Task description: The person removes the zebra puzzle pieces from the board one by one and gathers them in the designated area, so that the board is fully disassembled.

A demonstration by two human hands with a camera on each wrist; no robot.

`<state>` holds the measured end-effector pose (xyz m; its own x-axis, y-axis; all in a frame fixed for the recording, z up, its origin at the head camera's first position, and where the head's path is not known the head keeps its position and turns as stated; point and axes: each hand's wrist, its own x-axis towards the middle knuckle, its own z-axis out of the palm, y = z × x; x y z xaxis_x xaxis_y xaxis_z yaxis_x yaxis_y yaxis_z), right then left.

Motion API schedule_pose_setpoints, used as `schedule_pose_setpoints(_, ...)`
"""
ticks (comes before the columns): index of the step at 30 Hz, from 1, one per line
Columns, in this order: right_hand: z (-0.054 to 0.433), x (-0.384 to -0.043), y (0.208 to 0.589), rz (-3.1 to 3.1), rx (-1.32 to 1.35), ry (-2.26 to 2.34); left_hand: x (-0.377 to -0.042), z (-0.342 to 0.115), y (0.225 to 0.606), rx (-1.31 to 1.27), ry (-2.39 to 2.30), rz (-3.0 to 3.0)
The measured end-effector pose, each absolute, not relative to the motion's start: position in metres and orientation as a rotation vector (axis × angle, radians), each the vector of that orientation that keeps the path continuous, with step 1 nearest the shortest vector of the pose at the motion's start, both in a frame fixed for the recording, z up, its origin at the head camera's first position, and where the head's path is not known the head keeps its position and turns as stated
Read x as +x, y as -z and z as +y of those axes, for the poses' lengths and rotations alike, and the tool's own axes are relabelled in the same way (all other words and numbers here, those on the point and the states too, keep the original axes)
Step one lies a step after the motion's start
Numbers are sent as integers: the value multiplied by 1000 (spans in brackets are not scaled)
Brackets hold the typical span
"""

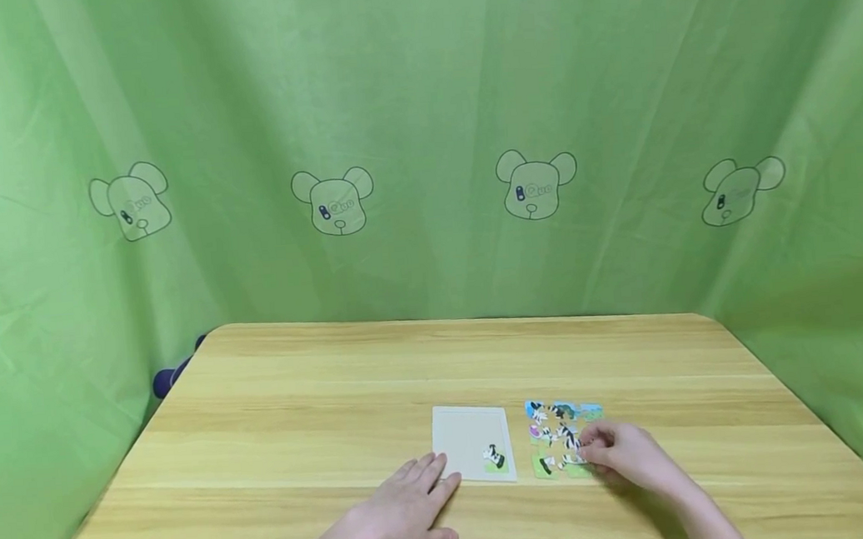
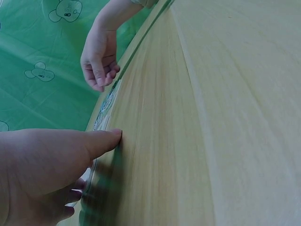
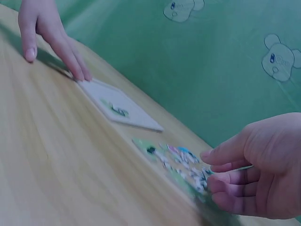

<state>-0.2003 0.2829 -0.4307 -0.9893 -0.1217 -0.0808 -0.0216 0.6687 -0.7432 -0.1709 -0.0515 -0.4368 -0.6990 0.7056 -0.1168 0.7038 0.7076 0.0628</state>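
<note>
A pale puzzle tray (image 1: 461,434) lies flat on the table, with one puzzle piece (image 1: 495,457) in its lower right corner, showing a black-and-white animal on green. My left hand (image 1: 414,504) rests with fingers spread, its fingertips touching the tray's lower left corner. Right of the tray lie several loose puzzle pieces (image 1: 547,465), close together, printed with black-and-white animals. Over their right side is my right hand (image 1: 628,456), its fingers loosely bent. In the right wrist view, nothing shows between the thumb and fingers of that right hand (image 3: 263,169).
The wooden table (image 1: 297,396) has a light grain and rounded far corners. A green curtain (image 1: 418,78) printed with bear heads hangs around its back and sides. A dark purple object (image 1: 169,380) pokes out beyond the table's left edge.
</note>
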Motion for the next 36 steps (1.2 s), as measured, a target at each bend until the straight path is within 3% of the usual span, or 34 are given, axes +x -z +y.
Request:
schedule_pose_setpoints(21,199,-224,427,2690,-525,1254,-171,-37,433,1198,46,2757)
schedule_pose_setpoints(36,184,-223,435,2809,-626,977,-173,-29,434,1197,66,2753)
